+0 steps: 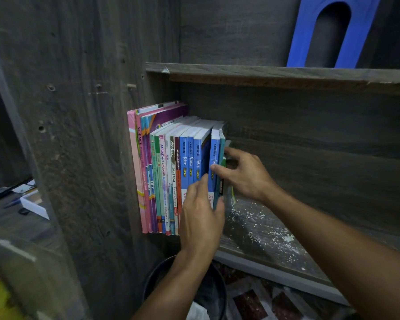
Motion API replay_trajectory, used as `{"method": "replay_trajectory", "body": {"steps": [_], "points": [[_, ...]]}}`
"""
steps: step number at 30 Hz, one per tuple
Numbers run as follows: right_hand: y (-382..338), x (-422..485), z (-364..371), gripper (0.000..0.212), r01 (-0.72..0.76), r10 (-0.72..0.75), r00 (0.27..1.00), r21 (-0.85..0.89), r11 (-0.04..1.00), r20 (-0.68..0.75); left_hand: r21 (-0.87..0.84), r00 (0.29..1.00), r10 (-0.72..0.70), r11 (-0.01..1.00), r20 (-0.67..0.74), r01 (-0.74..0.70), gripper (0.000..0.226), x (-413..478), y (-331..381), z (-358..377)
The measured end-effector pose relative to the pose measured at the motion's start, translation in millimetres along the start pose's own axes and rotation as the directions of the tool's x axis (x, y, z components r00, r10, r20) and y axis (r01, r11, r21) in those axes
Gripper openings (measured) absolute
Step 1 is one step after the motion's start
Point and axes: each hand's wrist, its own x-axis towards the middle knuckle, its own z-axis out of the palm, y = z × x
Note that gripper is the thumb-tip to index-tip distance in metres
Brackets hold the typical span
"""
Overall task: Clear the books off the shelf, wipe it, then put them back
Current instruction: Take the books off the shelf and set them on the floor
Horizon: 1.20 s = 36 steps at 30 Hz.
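**Clearing barely begun, shelf not yet wiped**

The books [166,176] stand upright in one row, packed against the left wall of the shelf [314,271]. None looks to be off it yet, so wiping and putting back are both left to do.

Spines that can be read, from the left: a pink "SCIENCE", "ANJAKAN PRIMA", "Ace Ahead", "Teks STPM", "MODUL & AKTIVITI", then several blue "fokus" spines with codes beginning "CB03"; the smaller print is too fine to make out.

The left hand [201,218] has its fingers pushed into a gap in the blue spines and its thumb on the far side, gripping the last blue book [214,158] and the teal book [222,146] beside it. The right hand [245,174] pinches the same two, thumb on the spine, fingers curled behind.

To the right, the bare board is strewn with white specks [270,236], which suggests no cloth has passed over it.
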Motion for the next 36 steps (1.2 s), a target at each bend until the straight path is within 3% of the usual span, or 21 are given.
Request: {"method": "replay_trajectory", "body": {"steps": [7,11,14,17,21,27,32,36], "points": [[10,-8,-12,0.047,0.007,-0.006,1.000,0.068,0.998,-0.020,0.061,0.983,-0.065,0.997,0.169,0.055,0.079,18,8,23],[16,-4,-11,0.057,-0.055,0.057,0.998,0.211,0.976,-0.002,0.101,0.974,-0.170,0.983,0.148,0.156,0.073,26,12,32],[20,-3,-12,0.032,-0.140,0.157,0.987,0.521,0.842,0.012,0.130,0.980,-0.172,0.979,0.095,0.159,0.064,24,13,34],[33,-3,-12,0.030,-0.207,0.251,0.968,0.662,0.721,0.030,0.164,0.982,-0.183,0.971,0.054,0.172,0.060,24,15,36],[52,-1,-7,0.044,-0.304,0.350,0.935,0.653,0.693,0.063,0.137,0.981,-0.183,0.975,0.060,0.174,0.054,27,14,35],[75,10,-1,0.059,-0.343,0.358,0.929,0.583,0.737,0.094,0.016,0.978,-0.150,0.989,0.146,0.149,0.044,22,3,29],[91,10,-9,0.047,-0.455,0.421,0.888,0.495,0.740,0.186,-0.194,0.957,-0.078,0.972,0.278,0.135,0.032,22,-13,11],[95,8,-14,0.050,-0.496,0.417,0.868,0.477,0.726,0.269,-0.268,0.923,-0.035,0.952,0.384,0.148,0.040,26,-23,3]]}}
